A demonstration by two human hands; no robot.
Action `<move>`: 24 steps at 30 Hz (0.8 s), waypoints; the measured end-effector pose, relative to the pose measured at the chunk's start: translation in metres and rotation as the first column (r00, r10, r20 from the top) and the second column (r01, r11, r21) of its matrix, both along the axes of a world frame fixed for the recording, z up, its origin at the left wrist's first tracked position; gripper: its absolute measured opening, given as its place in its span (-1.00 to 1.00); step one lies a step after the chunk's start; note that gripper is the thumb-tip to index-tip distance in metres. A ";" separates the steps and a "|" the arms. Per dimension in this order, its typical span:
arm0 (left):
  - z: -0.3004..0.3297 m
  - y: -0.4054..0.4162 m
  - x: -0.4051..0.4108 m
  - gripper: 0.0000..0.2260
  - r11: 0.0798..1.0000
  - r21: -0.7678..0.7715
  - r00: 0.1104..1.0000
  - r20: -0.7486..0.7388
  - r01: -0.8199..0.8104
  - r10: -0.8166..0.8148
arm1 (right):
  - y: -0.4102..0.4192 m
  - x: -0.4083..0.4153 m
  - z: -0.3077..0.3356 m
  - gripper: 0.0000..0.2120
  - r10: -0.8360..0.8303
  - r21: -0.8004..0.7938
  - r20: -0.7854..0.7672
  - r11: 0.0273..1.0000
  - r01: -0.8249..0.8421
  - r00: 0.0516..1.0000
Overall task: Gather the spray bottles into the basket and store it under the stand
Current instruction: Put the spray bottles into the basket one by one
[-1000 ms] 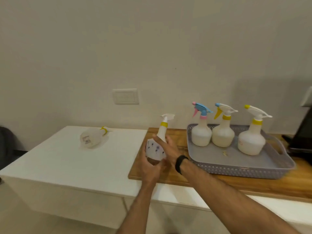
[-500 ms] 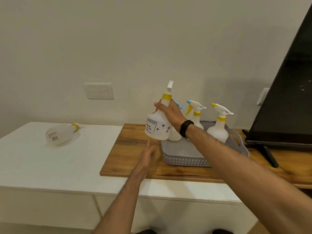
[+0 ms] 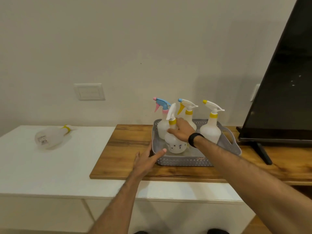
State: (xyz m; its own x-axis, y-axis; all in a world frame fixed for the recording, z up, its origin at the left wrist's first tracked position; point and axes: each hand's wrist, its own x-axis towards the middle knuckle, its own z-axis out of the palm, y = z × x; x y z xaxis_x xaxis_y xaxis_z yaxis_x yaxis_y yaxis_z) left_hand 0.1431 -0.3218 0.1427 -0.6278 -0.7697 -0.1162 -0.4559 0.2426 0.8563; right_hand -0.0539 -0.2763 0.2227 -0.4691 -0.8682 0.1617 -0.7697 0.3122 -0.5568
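Patterned bottle [image 3: 175, 146] held by right hand [image 3: 183, 130] in basket [image 3: 185, 161]; left hand [image 3: 146, 162] spread wide. Neighbours could be toppled on release.

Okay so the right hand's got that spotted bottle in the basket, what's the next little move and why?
Probably let go with the right hand: the spotted bottle already stands upright inside the grey basket with three others, and the left hand steadies the rim. Then reach for the bottle lying on its side on the white top.
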 end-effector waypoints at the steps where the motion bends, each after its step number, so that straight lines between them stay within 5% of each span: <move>1: -0.001 0.000 0.000 -0.10 1.000 0.005 1.000 -0.003 -0.004 0.004 | 0.004 -0.004 -0.001 -0.58 -0.034 -0.054 0.117 0.998 0.040 0.993; 5: -0.002 0.001 -0.001 -0.07 1.000 0.015 1.000 -0.005 -0.018 0.019 | 0.017 -0.022 -0.002 -0.62 0.109 -0.162 0.523 0.986 -0.027 0.845; 8: -0.002 0.000 -0.002 -0.10 1.000 0.001 0.999 -0.031 -0.023 0.023 | 0.021 -0.025 0.002 -0.63 0.265 -0.202 0.630 0.963 -0.176 0.730; 11: -0.004 -0.001 -0.003 -0.12 0.999 0.004 0.999 -0.037 -0.032 0.032 | 0.014 -0.018 0.000 -0.68 0.257 -0.192 0.600 0.966 -0.175 0.758; 14: -0.007 -0.004 -0.005 -0.15 0.999 0.027 0.998 -0.060 -0.030 0.032 | 0.010 -0.007 -0.012 -0.56 0.006 -0.174 0.305 0.983 0.050 0.952; 17: -0.010 -0.006 -0.007 -0.15 0.999 0.046 0.996 -0.080 -0.022 0.025 | 0.010 -0.001 -0.022 -0.47 -0.149 -0.166 0.113 0.972 0.166 0.982; 19: -0.011 -0.007 -0.008 -0.12 0.999 0.041 0.996 -0.081 -0.023 0.026 | 0.006 -0.005 -0.022 -0.58 -0.022 -0.139 0.172 0.989 0.046 0.985; 22: -0.011 -0.007 -0.008 -0.13 0.998 0.055 0.997 -0.074 -0.021 0.025 | 0.004 -0.008 -0.018 -0.76 0.237 -0.169 0.436 0.969 -0.179 0.868; 24: -0.010 -0.006 -0.006 -0.14 0.998 0.061 0.996 -0.088 -0.022 0.027 | 0.003 -0.009 -0.018 -0.75 0.270 -0.206 0.476 0.959 -0.193 0.837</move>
State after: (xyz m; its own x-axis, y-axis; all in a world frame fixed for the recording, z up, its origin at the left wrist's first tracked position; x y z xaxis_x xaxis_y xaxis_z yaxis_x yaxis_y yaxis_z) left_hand 0.1367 -0.3281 0.1325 -0.6189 -0.7782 -0.1069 -0.3824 0.1796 0.9064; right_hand -0.0625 -0.2734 0.2043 -0.3081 -0.9467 0.0938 -0.4187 0.0464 -0.9069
